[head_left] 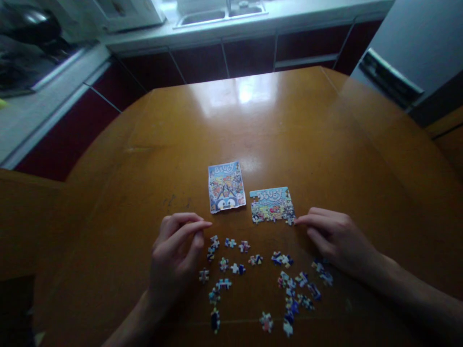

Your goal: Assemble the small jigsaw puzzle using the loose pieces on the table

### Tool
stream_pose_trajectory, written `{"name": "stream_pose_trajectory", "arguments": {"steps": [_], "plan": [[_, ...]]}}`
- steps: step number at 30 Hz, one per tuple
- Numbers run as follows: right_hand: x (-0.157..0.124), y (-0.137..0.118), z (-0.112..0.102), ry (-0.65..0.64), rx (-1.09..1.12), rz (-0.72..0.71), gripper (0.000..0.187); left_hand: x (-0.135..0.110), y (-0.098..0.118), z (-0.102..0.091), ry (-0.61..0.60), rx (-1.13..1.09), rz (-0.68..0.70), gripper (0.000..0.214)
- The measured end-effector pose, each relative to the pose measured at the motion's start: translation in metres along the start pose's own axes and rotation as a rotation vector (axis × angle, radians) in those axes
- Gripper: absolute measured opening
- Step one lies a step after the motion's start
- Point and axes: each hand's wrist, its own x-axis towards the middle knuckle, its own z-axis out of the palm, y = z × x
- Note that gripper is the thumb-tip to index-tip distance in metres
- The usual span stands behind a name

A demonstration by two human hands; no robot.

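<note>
A partly assembled jigsaw puzzle (272, 206) lies flat on the table, with a "Bluey" title across its top and a gap near its upper left. My right hand (331, 233) is beside it, index fingertip at the lower right corner piece, thumb held apart below. To the left of the puzzle lies a creased picture sheet (226, 187) with the same title. My left hand (177, 250) is just below and left of the sheet, index finger stretched out and nothing visible in it. Loose puzzle pieces (244, 246) are scattered between my hands, several clustered at the right (290, 284).
The wooden table (253, 130) has a rounded outline and reflects light at its far side. Beyond it are a counter with a double sink (224, 15) and dark red cabinets (204, 60). A stove with a dark pot (32, 24) is at the far left.
</note>
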Motion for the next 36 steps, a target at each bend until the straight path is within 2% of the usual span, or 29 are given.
{"name": "stream_pose_trajectory", "arguments": {"steps": [14,21,28,30,36], "plan": [[0.001,-0.003,0.008,-0.086,-0.043,-0.044,0.028,-0.001,-0.001,0.001,-0.010,0.005,-0.002,0.016],[0.001,-0.003,0.003,0.037,-0.016,0.014,0.026,-0.001,-0.002,0.000,0.032,-0.011,0.000,0.015],[0.001,0.001,0.004,0.000,-0.034,0.046,0.024,-0.001,-0.001,0.000,0.035,-0.012,-0.001,0.015],[0.001,0.000,0.004,0.027,-0.027,0.030,0.023,-0.001,0.000,0.000,0.046,-0.009,-0.001,0.015],[0.007,0.006,-0.006,0.233,0.005,0.042,0.020,-0.001,0.000,0.000,0.050,-0.020,0.007,0.015]]}}
